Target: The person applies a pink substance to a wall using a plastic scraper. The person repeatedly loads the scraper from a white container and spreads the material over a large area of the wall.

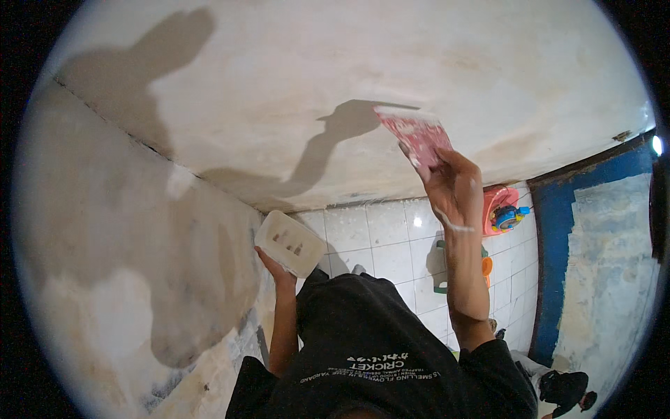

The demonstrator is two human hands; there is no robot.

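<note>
My right hand point(453, 178) grips a flat pink-red scraper point(412, 133) smeared with white paste, held up by the plastered wall point(279, 63); a white streak of paste is on my wrist. I cannot tell whether the blade touches the wall, though its shadow falls just beside it. Low on the left, by the corner of the walls, my left hand point(276, 269) holds a whitish plastic tub point(293, 248) from the side and below, with small dark marks or bits inside.
On the white tiled floor point(345, 230) at the right are a red plastic item point(495, 199) with a blue-yellow object point(509, 220), and orange and green items point(486, 269). A blue, partly plastered wall point(555, 244) stands right. Another person point(562, 387) in dark clothing is at lower right.
</note>
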